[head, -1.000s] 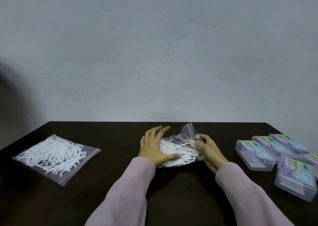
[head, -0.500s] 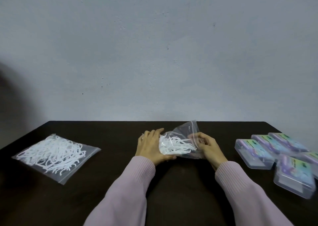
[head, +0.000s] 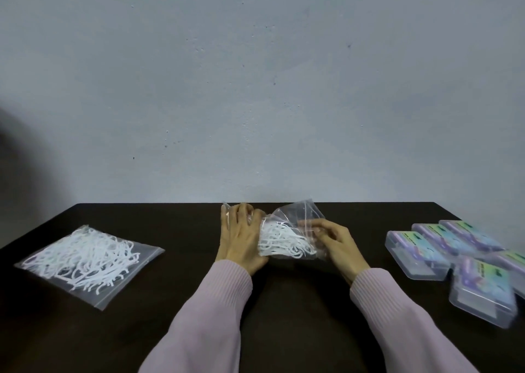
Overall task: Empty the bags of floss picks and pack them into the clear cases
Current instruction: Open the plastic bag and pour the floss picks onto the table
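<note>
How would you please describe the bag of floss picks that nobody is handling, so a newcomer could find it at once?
Start at the dark rectangular table against the pale wall and look to its left end. There, a flat clear plastic zip bag of white floss picks lies alone. Unlike the crumpled clear bag at the centre, held between the left hand and right hand, it lies flat and untouched.

White picks (head: 284, 240) in clear bags (head: 301, 216); clear cases (head: 414, 259) with purple-green labels; dark brown table (head: 298, 301); ribbed pink sleeves (head: 216, 301); pale grey wall (head: 255, 88).
</note>
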Demonstrator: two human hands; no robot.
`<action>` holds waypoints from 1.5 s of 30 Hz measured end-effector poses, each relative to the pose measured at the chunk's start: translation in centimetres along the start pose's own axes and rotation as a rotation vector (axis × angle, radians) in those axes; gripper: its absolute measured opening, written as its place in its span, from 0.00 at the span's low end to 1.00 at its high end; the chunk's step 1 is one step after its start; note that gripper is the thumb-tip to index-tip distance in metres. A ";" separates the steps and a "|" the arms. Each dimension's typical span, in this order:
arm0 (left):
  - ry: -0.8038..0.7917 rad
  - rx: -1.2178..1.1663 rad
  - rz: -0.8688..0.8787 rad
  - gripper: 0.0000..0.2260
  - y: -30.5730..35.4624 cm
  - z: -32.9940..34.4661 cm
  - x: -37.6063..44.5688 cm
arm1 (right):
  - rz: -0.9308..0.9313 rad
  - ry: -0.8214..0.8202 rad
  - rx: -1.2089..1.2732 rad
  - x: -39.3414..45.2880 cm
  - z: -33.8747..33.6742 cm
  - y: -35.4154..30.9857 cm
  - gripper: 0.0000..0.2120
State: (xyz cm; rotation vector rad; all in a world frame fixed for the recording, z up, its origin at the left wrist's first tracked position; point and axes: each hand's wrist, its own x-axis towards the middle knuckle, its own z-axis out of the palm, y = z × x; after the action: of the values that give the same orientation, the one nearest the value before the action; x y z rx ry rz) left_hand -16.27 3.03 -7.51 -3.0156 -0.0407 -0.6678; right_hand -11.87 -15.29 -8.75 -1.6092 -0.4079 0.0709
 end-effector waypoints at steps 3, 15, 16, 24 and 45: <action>0.045 0.009 -0.035 0.30 -0.1 0.7 0.1 | 0.007 -0.032 -0.068 0.1 0.3 0.0 0.13; 0.485 -0.073 0.035 0.37 -1.7 3.3 0.9 | 0.081 -0.255 -0.051 0.5 1.0 -0.8 0.12; 0.522 -0.100 0.044 0.37 -1.8 3.5 1.1 | 0.104 -0.256 -0.075 0.6 0.9 -0.7 0.12; 0.603 -0.064 0.018 0.39 -2.2 3.8 1.4 | -0.045 -0.218 -0.206 1.2 1.0 -0.5 0.06; 0.621 -0.135 -0.068 0.45 -0.7 2.9 0.9 | -0.127 -0.187 -0.584 0.3 0.9 -1.5 0.16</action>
State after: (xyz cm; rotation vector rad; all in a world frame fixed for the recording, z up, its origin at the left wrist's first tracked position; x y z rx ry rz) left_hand -14.27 3.94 -9.77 -2.7838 -0.0737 -1.6309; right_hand -12.12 -14.32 -7.34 -2.1535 -0.7221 0.0040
